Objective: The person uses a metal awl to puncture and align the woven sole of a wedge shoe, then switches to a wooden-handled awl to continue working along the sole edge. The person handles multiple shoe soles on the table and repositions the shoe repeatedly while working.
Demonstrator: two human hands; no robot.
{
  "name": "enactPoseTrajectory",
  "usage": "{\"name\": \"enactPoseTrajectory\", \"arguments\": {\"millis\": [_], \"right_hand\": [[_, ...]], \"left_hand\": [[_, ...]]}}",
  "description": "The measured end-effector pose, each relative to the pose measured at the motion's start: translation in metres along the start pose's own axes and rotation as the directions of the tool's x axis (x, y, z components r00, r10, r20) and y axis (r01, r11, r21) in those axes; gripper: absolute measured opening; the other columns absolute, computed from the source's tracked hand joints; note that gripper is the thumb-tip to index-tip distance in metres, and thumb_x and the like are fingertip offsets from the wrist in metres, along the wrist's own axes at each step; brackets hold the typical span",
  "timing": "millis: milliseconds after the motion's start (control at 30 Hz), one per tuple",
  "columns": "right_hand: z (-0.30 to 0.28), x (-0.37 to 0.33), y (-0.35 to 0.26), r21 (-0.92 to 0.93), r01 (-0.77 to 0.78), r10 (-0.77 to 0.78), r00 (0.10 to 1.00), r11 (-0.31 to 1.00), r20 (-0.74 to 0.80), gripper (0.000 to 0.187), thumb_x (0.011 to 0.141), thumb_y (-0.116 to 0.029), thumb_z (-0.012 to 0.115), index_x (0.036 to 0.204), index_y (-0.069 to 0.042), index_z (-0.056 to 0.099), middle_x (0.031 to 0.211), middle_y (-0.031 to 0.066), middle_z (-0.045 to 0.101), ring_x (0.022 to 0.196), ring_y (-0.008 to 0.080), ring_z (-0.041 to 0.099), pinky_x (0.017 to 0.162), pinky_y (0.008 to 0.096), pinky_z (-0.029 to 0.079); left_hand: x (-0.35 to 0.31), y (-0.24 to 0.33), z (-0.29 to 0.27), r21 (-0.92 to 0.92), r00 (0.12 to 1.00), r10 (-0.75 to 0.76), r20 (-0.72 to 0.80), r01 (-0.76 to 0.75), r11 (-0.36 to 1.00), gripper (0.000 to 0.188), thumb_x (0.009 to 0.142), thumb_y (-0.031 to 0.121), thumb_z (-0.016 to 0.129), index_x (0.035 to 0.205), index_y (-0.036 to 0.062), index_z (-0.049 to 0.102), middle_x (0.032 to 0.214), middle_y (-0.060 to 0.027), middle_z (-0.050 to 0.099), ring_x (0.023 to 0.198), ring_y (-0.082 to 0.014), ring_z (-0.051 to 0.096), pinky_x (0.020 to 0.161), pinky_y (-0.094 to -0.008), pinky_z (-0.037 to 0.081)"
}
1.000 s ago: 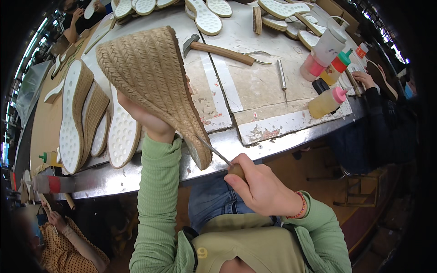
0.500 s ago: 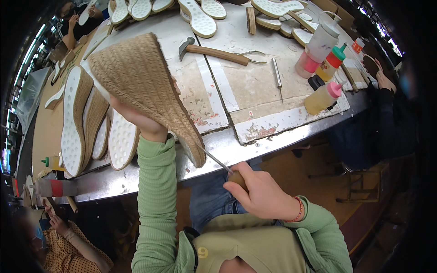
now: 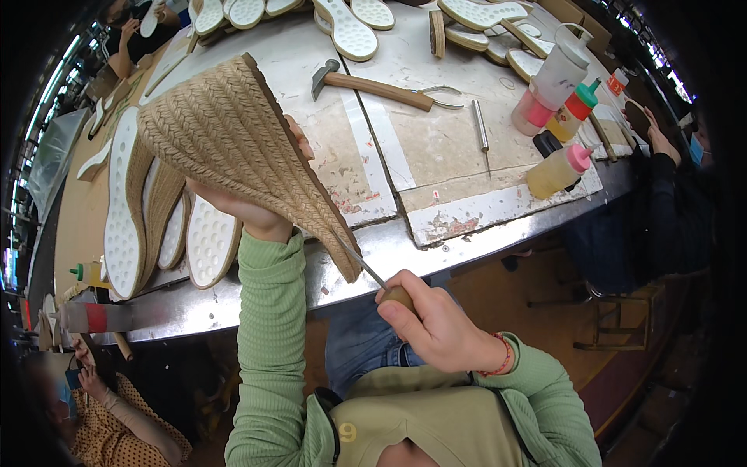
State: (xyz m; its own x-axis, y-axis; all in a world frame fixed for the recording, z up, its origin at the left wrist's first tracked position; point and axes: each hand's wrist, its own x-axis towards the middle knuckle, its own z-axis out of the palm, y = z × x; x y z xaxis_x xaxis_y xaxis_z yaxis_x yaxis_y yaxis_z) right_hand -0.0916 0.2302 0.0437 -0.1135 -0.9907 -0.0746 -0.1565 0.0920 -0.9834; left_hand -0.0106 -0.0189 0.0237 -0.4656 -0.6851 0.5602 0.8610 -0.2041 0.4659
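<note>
The left hand (image 3: 253,210) is gripping a jute-wrapped wedge sole (image 3: 233,148) from beneath, fingers clamped on its underside, and is holding it raised and tilted over the near edge of the metal-topped workbench (image 3: 436,148). The sole's narrow end is pointing down toward 5 o'clock. The right hand (image 3: 432,327) is closed tight around the wooden handle of a thin awl-like tool (image 3: 366,268), whose metal shaft is running up toward 11 o'clock and meeting the sole's lower tip; whether the point is inside the braid or only touching it cannot be told.

On the bench, at 12 o'clock from the sole, a hammer (image 3: 373,84) is lying beside a pair of pliers (image 3: 440,95), with a slim metal rod (image 3: 481,128) just to their right. Squeeze bottles (image 3: 556,167) are standing at 2 o'clock. More white-bottomed soles (image 3: 206,241) are leaning on edge at 9 o'clock, partly behind the held one. Another person's hand (image 3: 657,140) is resting at the far right edge of the bench.

Judgement on the work in hand: the tool is best kept at a shallow angle along the braid so that it is lifting or tucking the rope rather than piercing it. The supporting fingers should be staying clear of the tip's line of travel, since a slip toward 11 o'clock would be running straight at the wrist. Short, controlled pushes are advisable
</note>
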Motion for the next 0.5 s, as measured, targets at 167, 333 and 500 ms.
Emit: {"name": "enactPoseTrajectory", "arguments": {"millis": [167, 333, 500], "right_hand": [[0.001, -0.002, -0.002, 0.016, -0.042, 0.042, 0.999, 0.999, 0.016, 0.025, 0.101, -0.023, 0.049, 0.101, 0.002, 0.045, 0.067, 0.0164, 0.055, 0.058, 0.0321, 0.055, 0.055, 0.038, 0.041], [0.001, -0.004, -0.005, -0.066, 0.011, -0.012, 1.0, 0.998, -0.023, 0.025, 0.1, -0.021, 0.05, 0.101, 0.003, 0.043, 0.066, 0.0172, 0.056, 0.057, 0.0343, 0.055, 0.055, 0.0396, 0.041], [-0.009, -0.006, -0.01, -0.148, -0.046, 0.053, 0.998, 0.988, 0.038, 0.025, 0.099, -0.019, 0.052, 0.1, 0.004, 0.041, 0.064, 0.0185, 0.056, 0.058, 0.0384, 0.056, 0.055, 0.0417, 0.042]], "left_hand": [[-0.001, 0.0, 0.003, 0.024, 0.998, 0.019, -0.056, -0.018, 1.0, 0.109, 0.075, 0.087, 0.035, 0.128, -0.0068, 0.046, 0.098, -0.0241, 0.061, 0.073, -0.0297, 0.064, 0.063, -0.0351, 0.056], [-0.005, 0.002, 0.012, 0.168, 0.977, 0.076, -0.201, -0.042, 0.985, 0.11, 0.075, 0.088, 0.034, 0.13, -0.0075, 0.044, 0.098, -0.0238, 0.061, 0.076, -0.0291, 0.063, 0.061, -0.0341, 0.056], [-0.003, -0.003, 0.018, 0.324, 0.918, 0.215, -0.334, -0.102, 0.941, 0.11, 0.076, 0.088, 0.031, 0.131, -0.006, 0.044, 0.107, -0.0218, 0.06, 0.081, -0.0283, 0.061, 0.061, -0.0343, 0.056]]}}
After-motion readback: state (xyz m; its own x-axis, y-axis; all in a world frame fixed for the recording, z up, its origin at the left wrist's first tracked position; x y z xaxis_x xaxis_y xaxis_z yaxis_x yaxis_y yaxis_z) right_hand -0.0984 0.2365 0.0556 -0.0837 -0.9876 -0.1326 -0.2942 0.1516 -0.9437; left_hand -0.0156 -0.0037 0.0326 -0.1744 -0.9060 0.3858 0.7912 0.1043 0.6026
